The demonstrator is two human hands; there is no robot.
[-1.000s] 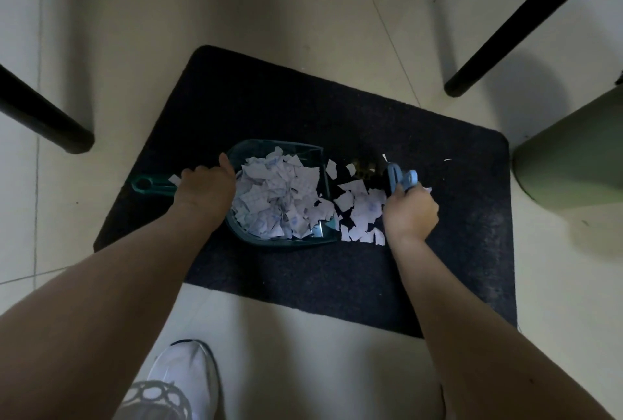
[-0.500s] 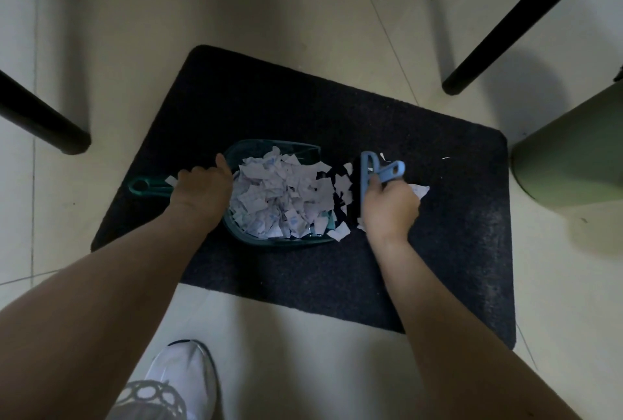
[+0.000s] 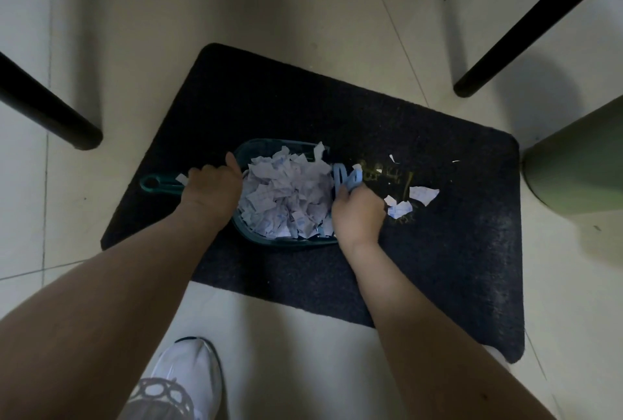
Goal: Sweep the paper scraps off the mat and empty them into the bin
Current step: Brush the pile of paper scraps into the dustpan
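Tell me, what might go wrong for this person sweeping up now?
The dustpan is heaped with paper scraps; carrying it to the green bin could spill some. Several loose scraps lie on the mat behind the right hand holding the blue brush, and might get missed.

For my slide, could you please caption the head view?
Left hand steadies a scrap-filled dustpan while right hand brushes; scraps remain on mat.

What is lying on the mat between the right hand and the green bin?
Head view: a few paper scraps near the right hand, then bare mat up to the green bin.
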